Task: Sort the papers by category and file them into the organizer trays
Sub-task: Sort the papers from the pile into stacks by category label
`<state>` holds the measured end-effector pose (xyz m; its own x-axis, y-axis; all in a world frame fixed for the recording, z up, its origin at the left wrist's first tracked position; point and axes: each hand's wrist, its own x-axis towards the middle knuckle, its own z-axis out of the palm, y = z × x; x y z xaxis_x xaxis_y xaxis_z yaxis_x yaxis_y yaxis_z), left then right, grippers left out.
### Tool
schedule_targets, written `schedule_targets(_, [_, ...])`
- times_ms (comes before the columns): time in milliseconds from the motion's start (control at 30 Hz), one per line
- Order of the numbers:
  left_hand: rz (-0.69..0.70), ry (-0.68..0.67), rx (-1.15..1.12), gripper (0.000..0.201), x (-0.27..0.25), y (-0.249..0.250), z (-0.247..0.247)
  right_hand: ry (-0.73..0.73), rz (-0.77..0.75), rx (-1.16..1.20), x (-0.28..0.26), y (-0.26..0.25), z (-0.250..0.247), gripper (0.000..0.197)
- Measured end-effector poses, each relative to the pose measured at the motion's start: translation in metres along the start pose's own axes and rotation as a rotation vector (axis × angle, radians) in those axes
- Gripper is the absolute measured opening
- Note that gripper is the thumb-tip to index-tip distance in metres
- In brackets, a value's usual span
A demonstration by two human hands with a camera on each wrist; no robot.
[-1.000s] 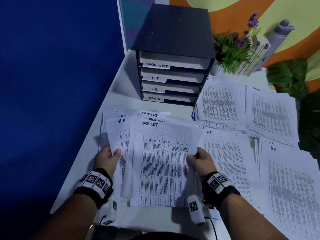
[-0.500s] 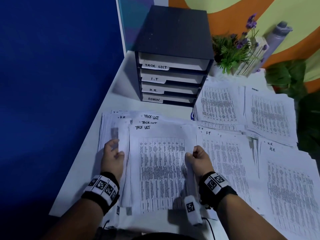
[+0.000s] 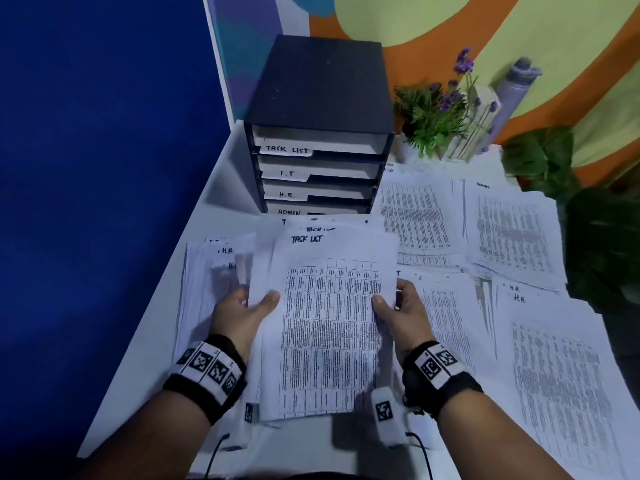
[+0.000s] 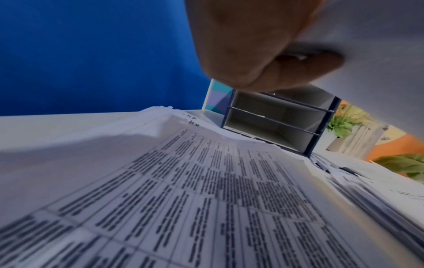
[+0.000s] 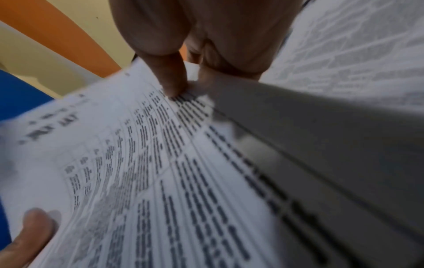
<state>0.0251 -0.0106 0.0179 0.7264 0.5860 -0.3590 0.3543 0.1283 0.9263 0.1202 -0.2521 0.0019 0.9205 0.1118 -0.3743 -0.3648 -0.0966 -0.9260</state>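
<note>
A white surface point(image 3: 221, 188) stands against a deep blue wall on the left and an orange and pale green painted wall behind. At its back sits a black organizer point(image 3: 322, 133) with four stacked trays, labelled from the top TASK LIST, I.T, H.R. and ADMIN. Just beside it on the right is a potted plant point(image 3: 436, 112) with purple flowers. Printed sheets lie spread over the right half of the surface point(image 3: 512, 230), some marked H.R. A pile marked H.R point(image 3: 207, 271) lies at the left. Both hands hold a Task List stack point(image 3: 329, 323) in front of the organizer, its lower edge near the person. The left hand point(image 3: 242, 313) grips the stack's left edge, thumb on top, fingers beneath. The right hand point(image 3: 405, 313) pinches the right edge, thumb on the printed face, fingers curled under.
</note>
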Motion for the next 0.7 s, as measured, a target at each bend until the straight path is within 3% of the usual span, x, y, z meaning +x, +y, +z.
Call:
schedule_targets(100, [0.045,-0.018,0.049,0.025,-0.004,0.007,0.014,0.104,-0.039,-0.043,0.002,-0.005,-0.019,0.011])
schedule_targets(233, [0.044,-0.078,0.122,0.013,-0.006,0.01,0.031,0.157,-0.033,-0.034,0.002,-0.007,-0.046,0.016])
schedule_targets(300, [0.05,-0.12,0.158,0.006,-0.008,0.012,0.039,0.181,-0.034,0.057,0.0,-0.011,-0.056,0.007])
schedule_targets(367, [0.035,-0.167,0.181,0.008,-0.009,0.013,0.049,0.188,-0.034,0.129,0.0,-0.015,-0.067,0.02])
schedule_targets(467, [0.022,-0.189,0.195,0.02,-0.01,0.011,0.063,0.145,-0.027,0.183,0.001,-0.019,-0.083,0.019])
schedule_targets(567, [0.042,-0.098,0.244,0.07,-0.007,0.006,0.076,0.053,0.041,0.174,0.002,-0.021,-0.098,0.011])
schedule_targets(600, [0.04,-0.107,0.244,0.073,-0.007,0.006,0.081,0.024,0.05,0.137,0.002,-0.022,-0.102,0.01])
schedule_targets(700, [0.033,-0.164,0.222,0.041,-0.017,0.011,0.101,0.032,0.038,0.013,0.006,-0.019,-0.115,0.004])
